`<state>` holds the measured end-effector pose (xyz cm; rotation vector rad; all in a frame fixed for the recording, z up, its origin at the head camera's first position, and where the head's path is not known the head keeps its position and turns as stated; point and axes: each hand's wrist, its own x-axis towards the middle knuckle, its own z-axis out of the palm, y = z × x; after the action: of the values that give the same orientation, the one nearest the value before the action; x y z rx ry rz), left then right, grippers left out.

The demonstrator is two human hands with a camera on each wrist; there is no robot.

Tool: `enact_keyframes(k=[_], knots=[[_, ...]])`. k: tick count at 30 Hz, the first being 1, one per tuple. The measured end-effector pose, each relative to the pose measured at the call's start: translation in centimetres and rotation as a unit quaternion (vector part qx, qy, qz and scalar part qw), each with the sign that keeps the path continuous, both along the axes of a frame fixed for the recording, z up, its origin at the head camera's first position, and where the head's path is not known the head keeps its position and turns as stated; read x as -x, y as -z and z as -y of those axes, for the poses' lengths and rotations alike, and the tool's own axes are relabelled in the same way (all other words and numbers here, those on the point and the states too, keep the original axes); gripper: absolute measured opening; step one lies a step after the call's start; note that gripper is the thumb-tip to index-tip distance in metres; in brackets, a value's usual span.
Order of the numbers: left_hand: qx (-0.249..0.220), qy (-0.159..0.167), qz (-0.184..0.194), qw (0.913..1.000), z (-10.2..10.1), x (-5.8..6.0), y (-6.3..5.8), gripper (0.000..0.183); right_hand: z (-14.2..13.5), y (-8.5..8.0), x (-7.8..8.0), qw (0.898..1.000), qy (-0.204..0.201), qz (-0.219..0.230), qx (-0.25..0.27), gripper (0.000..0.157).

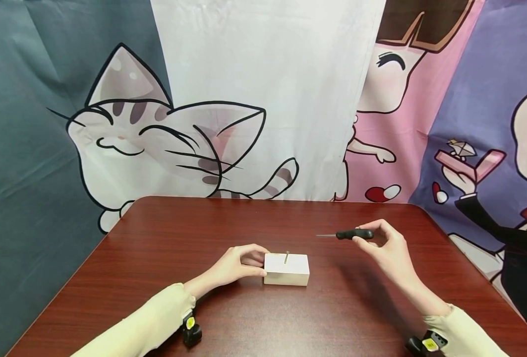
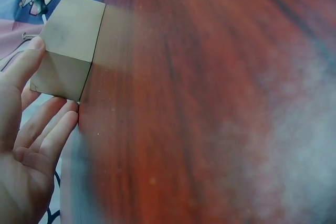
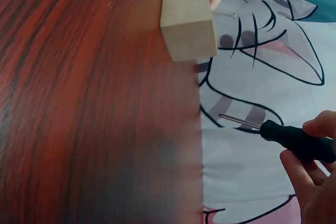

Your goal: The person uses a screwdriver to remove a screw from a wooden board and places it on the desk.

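Observation:
On the table lies a pale wooden block [image 1: 286, 277], with a screw [image 1: 287, 257] standing up out of its top face. My left hand [image 1: 236, 265] grips the block's left end, thumb on the near side and fingers at the far side. In the left wrist view the thumb presses the block [image 2: 73, 30] close by the screw [image 2: 29, 36]. To the right and above the table, my right hand [image 1: 389, 250] holds a screwdriver [image 1: 354, 234] by its black handle. Its thin metal shaft [image 3: 239, 121] points left, level, apart from the block and screw.
The reddish-brown wooden table [image 1: 201, 223] reaches back to a hanging cloth [image 1: 263, 59] printed with a cartoon cat and figures. Each forearm wears a pale sleeve [image 1: 156, 317] and a small black wrist camera [image 1: 192, 333].

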<state>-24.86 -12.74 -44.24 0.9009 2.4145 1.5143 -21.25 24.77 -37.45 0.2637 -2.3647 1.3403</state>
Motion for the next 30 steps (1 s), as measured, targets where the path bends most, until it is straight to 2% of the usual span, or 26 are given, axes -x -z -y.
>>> enact_keyframes(k=[13, 21, 30], knots=[[0.012, 0.000, 0.000, 0.9999, -0.1, 0.2, -0.3, 0.044, -1.8, 1.2, -0.3, 0.995, 0.036, -0.011, -0.091, 0.024], [0.003, 0.004, -0.004, 1.0000, -0.1, 0.2, -0.1, 0.045, -2.3, 1.8, -0.5, 0.991, 0.051, 0.015, -0.122, 0.024], [0.009, 0.000, -0.008, 0.9999, 0.0, 0.1, -0.1, 0.046, -2.5, 2.1, -0.9, 0.985, 0.049, 0.042, -0.158, 0.026]])
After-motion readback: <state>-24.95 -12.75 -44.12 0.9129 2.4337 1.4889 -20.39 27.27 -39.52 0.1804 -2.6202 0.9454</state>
